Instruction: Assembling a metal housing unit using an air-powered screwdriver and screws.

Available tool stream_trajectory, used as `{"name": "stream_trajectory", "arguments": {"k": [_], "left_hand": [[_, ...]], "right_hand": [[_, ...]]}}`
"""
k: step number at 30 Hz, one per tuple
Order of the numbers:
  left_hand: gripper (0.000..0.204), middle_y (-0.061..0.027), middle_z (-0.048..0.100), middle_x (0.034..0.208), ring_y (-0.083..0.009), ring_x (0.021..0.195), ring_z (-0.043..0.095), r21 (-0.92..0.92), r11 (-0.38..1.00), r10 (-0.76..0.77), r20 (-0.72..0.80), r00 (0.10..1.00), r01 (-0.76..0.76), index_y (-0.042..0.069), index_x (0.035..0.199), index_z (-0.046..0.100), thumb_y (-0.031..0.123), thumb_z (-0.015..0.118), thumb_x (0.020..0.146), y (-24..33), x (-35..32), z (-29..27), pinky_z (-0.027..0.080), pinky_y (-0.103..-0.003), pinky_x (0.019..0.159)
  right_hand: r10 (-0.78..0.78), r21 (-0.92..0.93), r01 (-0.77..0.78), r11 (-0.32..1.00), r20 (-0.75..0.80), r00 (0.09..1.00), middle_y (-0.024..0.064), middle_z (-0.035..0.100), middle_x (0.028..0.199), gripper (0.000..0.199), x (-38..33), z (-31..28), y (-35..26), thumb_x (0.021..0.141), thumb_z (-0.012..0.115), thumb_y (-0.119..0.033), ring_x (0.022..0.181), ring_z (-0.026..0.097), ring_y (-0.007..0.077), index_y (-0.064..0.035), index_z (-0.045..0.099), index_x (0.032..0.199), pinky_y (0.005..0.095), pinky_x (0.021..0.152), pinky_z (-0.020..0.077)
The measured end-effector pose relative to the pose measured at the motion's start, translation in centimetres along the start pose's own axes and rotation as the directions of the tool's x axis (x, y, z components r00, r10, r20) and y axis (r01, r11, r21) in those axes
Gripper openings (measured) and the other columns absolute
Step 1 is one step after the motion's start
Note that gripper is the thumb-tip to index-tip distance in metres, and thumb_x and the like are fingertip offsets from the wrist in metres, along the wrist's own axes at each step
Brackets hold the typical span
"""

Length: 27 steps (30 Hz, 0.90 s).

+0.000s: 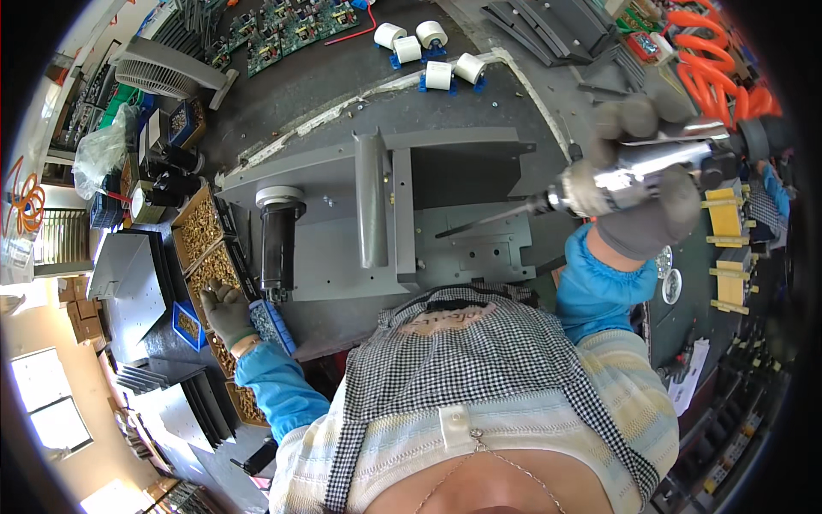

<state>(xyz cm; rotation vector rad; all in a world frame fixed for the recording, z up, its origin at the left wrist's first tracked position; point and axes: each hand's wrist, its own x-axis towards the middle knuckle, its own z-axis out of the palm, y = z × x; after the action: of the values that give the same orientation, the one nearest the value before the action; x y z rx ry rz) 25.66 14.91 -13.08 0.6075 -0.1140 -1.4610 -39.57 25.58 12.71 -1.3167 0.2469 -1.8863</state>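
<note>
My right hand (638,184), in a dark grey glove, is wrapped round a shiny metal power screwdriver (638,176). Its long thin bit points left over the right part of a grey sheet-metal housing (342,248). The bit's tip looks apart from the metal. My left hand (229,317), gloved too, is at a bin of brass-coloured screws (205,248), its fingers bent and slightly apart; I make out nothing in them. Inside the housing a black cylinder with a pale ring on top (278,244) stands at the left, beside an upright grey plate (371,201).
A blue tray of small silvery parts (272,327) borders my left hand. Several white cylinders (439,75) and green circuit boards (282,34) lie at the back of the bench. A coiled orange air hose (711,68) hangs at the far right. Yellow-wrapped blocks (729,248) stand rightward.
</note>
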Motion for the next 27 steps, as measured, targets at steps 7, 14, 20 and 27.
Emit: {"name": "stream_trajectory", "arguments": {"k": [7,14,20,27], "left_hand": [[0.025,0.0001,0.059,0.09,-0.0058,0.063,0.037,0.17,0.985,-0.068,0.167,0.984,0.039,0.002,0.117,0.061,0.021,0.059,0.101,-6.1,-13.9,8.4,0.032,-0.018,0.052],[0.035,0.0001,0.057,0.081,-0.0054,0.056,0.036,0.648,0.635,-0.637,0.132,0.76,0.42,-0.002,0.118,0.058,0.029,0.059,0.099,-19.4,-22.8,15.8,0.03,-0.02,0.05],[0.043,-0.0021,0.061,0.082,-0.005,0.056,0.037,0.519,0.708,-0.619,0.129,0.775,0.479,-0.003,0.119,0.059,0.036,0.058,0.101,-22.4,-24.6,16.0,0.03,-0.02,0.05],[0.035,-0.0047,0.067,0.085,-0.0047,0.061,0.044,0.721,0.602,-0.463,-0.033,0.886,0.342,-0.003,0.117,0.063,0.028,0.06,0.101,-23.0,-25.4,18.1,0.038,-0.019,0.056]], "right_hand": [[-0.028,0.356,0.071,0.932,-0.124,0.992,0.0112,0.057,0.116,0.055,-4.9,-2.5,-3.9,0.088,0.068,-0.018,0.108,0.054,0.0255,-0.004,0.046,0.136,0.0335,0.074,0.0525],[0.163,0.465,-0.011,0.885,-0.288,0.944,0.0092,0.059,0.113,0.044,-8.4,-0.9,-3.2,0.083,0.069,-0.023,0.094,0.055,0.0206,-0.0048,0.055,0.121,0.0324,0.069,0.0501],[0.056,0.101,-0.013,0.995,-0.439,0.897,0.0107,0.062,0.11,0.043,-7.6,0.9,0.3,0.085,0.063,-0.024,0.1,0.06,0.0252,-0.0009,0.055,0.121,0.0361,0.078,0.0527],[0.064,0.081,-0.032,0.996,-0.431,0.9,0.0132,0.063,0.108,0.042,-7.0,0.1,1.3,0.086,0.063,-0.024,0.098,0.063,0.027,0.0014,0.056,0.12,0.039,0.078,0.0553]]}}
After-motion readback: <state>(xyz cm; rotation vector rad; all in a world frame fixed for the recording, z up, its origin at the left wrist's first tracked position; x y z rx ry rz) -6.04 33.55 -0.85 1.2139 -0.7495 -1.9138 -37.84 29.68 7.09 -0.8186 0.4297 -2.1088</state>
